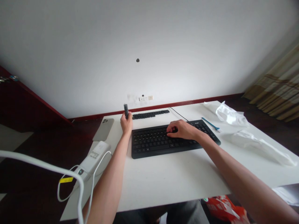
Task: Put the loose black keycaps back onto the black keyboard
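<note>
"Black and slim, that object (126, 111) in the left hand (126, 123): is it gripped?"

"Yes, the fingers close round its lower end, at ten o'clock from the keyboard's middle. What it is, I can't tell."

"And the right hand (183, 129)?"

"Curled over the keyboard (149, 151) itself, thumb and forefinger close to the keys (151, 144). Whether they pinch one, I can't tell."

"How far along does it look?"

"Partway, I'd judge. Dark key-like pieces (150, 114) lie loose in rows at eleven o'clock, just beyond the keyboard. Plenty of keys towards six o'clock look seated, so much of the board seems left as it is. Whatever lies beneath the right hand is hidden."

"Further out?"

"A thin cable (178, 114) leads off at twelve. The blue brush-like tool (210, 123) lies untouched at two, with crumpled white plastic (230, 115) past it."

"And the other side?"

"A phone (104, 129) at ten, beyond the left hand, and a power strip (95, 153) at nine, both on the white table (163, 182)."
</note>
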A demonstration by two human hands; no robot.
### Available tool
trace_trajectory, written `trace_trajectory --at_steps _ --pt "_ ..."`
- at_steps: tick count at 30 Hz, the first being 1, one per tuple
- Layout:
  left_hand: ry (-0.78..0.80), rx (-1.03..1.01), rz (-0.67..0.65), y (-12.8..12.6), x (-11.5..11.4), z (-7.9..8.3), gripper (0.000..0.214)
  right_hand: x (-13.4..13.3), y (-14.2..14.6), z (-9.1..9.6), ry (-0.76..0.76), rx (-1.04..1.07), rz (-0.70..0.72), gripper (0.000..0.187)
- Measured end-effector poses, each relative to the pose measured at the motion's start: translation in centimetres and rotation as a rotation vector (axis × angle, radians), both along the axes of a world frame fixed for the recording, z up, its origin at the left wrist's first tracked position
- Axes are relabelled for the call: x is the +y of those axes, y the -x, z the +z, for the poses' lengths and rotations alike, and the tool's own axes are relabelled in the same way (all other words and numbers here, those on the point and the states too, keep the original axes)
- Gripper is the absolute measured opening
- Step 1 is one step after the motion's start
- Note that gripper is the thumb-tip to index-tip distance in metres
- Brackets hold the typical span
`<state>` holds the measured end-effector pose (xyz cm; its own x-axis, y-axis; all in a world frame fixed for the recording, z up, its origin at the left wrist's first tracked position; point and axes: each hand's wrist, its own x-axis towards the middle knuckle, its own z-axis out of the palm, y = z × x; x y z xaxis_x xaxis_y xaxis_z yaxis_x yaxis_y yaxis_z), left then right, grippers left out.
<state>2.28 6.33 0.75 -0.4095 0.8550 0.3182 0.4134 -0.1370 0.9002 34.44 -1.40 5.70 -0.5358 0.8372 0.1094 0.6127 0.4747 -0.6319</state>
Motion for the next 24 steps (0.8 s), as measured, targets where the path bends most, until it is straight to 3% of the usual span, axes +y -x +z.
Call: trace_trajectory --at_steps 3,6,11,20,24 --pt "-0.021 -0.025 0.007 -0.1 0.4 -0.7 0.035 0.4 -0.2 -0.4 -0.022 0.068 -0.12 0.025" --pt "-0.043 -0.021 -0.003 -0.2 0.6 -1.0 0.036 1.2 -1.0 -1.1 -0.094 0.1 -0.332 0.028" --pt "-0.054 -0.031 0.044 -0.2 0.7 -1.0 0.032 2.6 -2.8 -2.0 -0.155 -0.052 -0.651 0.024" --pt "-0.033 -0.018 0.048 -0.5 0.3 -0.5 0.028 3.3 -2.1 -2.3 -0.111 -0.189 -0.654 0.024" --pt "-0.019 -0.023 0.037 -0.6 0.2 -0.3 0.027 4.0 -0.3 -2.7 -0.179 -0.207 -0.593 0.024"
